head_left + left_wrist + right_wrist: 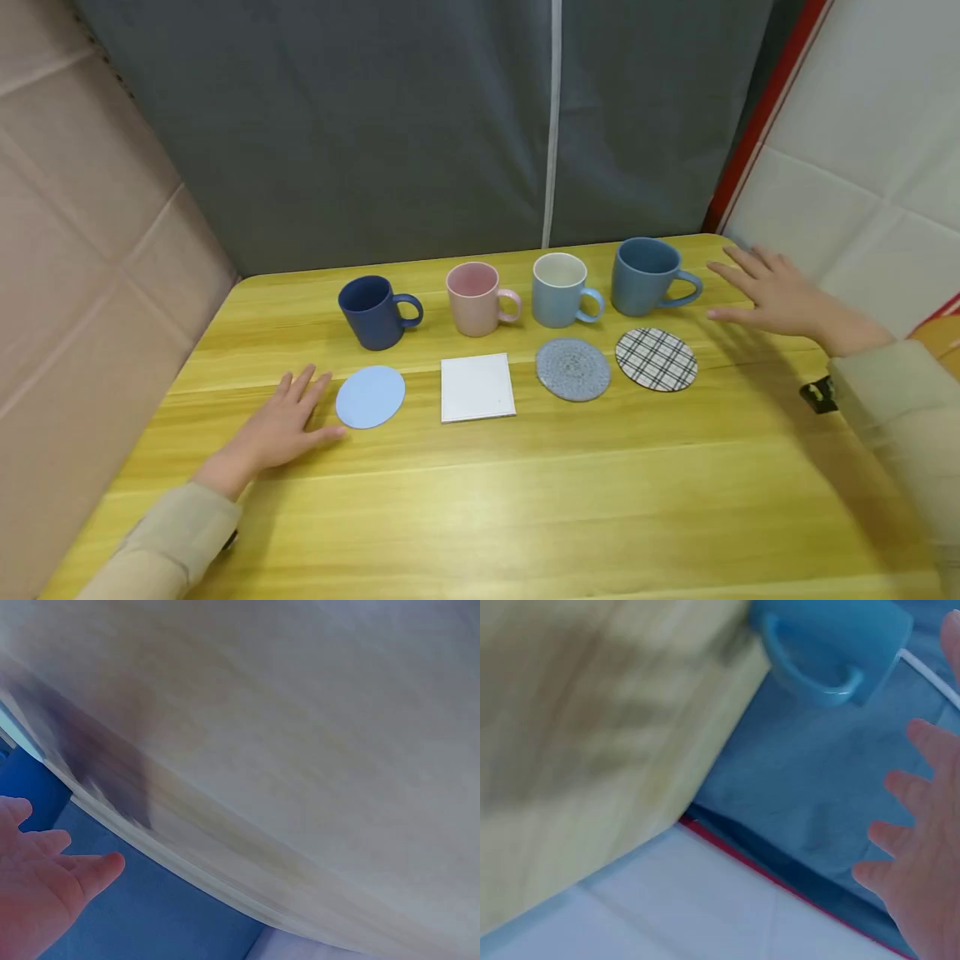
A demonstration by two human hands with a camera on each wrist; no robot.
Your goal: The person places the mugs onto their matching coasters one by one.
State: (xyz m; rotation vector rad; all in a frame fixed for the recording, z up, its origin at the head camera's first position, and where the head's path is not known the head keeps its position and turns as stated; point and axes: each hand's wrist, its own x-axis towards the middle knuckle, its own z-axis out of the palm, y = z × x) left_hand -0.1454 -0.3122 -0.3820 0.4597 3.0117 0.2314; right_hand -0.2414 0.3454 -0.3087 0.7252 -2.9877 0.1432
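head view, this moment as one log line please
left hand: empty, beside pale-blue coaster | right hand: empty, near rightmost mug | mugs: upright, all off coasters

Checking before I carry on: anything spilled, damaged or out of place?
Nothing stands out. The navy mug, pink mug, pale blue mug, and grey-blue mug stand upright; the light blue coaster, white coaster, grey coaster and plaid coaster lie flat in front. No spill or damage shows.

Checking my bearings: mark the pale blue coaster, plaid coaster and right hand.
Pale blue coaster (371, 397), head view: middle of its top.
Plaid coaster (656, 359), head view: middle of its top.
Right hand (775, 296), head view: back of hand.
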